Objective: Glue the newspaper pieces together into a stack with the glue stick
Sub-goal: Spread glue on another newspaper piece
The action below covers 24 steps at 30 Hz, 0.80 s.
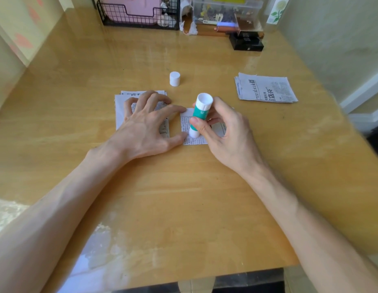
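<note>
My right hand (221, 132) grips a green and white glue stick (199, 114), tip down on a small newspaper piece (194, 140) in the middle of the table. My left hand (143, 121) is spread, with thumb and index fingertip pressing that piece's left edge. Its other fingers rest on a stack of newspaper pieces (122, 106) to the left. The glue stick's white cap (174, 78) stands upright behind the papers. Another pile of newspaper pieces (266, 88) lies at the right.
The wooden table (183, 197) has a black wire basket (139, 14) with a pink box at the back. A clear plastic box (226, 9) and a black box (246, 42) stand at the back right. A wall runs close along the right edge.
</note>
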Motion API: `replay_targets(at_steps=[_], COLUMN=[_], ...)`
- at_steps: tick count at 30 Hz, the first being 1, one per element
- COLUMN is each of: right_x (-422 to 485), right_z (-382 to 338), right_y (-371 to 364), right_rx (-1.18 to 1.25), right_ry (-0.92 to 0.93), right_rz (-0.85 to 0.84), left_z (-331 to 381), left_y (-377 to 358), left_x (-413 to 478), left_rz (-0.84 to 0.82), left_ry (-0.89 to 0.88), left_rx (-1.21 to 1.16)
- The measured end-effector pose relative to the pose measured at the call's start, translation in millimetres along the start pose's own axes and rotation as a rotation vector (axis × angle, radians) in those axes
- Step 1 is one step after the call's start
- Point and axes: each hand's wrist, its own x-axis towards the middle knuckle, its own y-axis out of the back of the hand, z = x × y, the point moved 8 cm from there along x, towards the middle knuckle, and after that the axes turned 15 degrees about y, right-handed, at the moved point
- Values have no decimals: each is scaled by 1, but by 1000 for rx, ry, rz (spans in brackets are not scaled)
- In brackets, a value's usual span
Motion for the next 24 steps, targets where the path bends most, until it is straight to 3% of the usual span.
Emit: replay_targets(at_steps=[7,14,24], right_x=[2,-2,-10], right_z=[-1,3,14], right_y=[-4,3,28], right_rx=[-115,-157,-197], right_ry=[29,3,-79], right_rz=[-213,-259,-202], left_z=[0,-1,-3], left_y=[1,0,-1], left_x=[0,1,1], left_rz=[-5,-6,-10], left_ry=[3,23,20], left_rx=[-4,-6,-6])
